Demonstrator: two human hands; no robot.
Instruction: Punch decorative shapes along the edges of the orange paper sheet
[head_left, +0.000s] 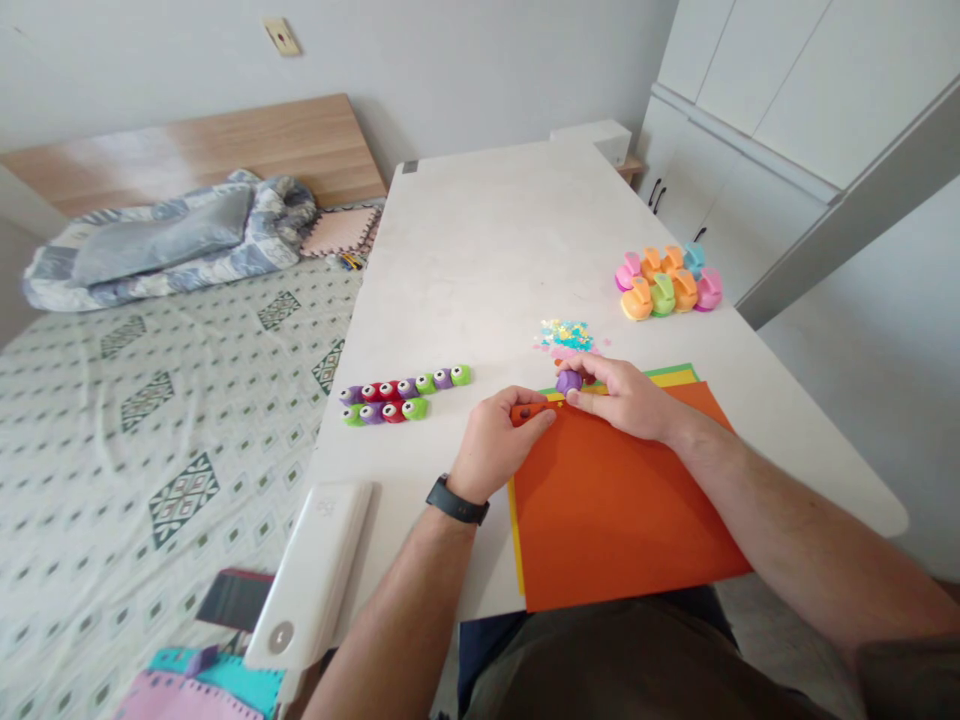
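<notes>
My left hand (pixel 499 440) rests curled on the top left corner of an orange paper sheet (pixel 615 510), pinching its edge. My right hand (pixel 626 395) is closed over a small purple paper punch (pixel 568 381) that sits on the sheet's top edge. Yellow and green sheets (pixel 675 374) peek out from under the orange one. Just beyond the punch lies a small pile of coloured paper cut-outs (pixel 566 336). A black watch is on my left wrist.
Two rows of small punches (pixel 401 398) in purple, red and green lie left of my hands. Several larger pastel punches (pixel 667 282) cluster at the right of the white table (pixel 487 230). A white device (pixel 311 575) overhangs the near left edge. A bed stands to the left.
</notes>
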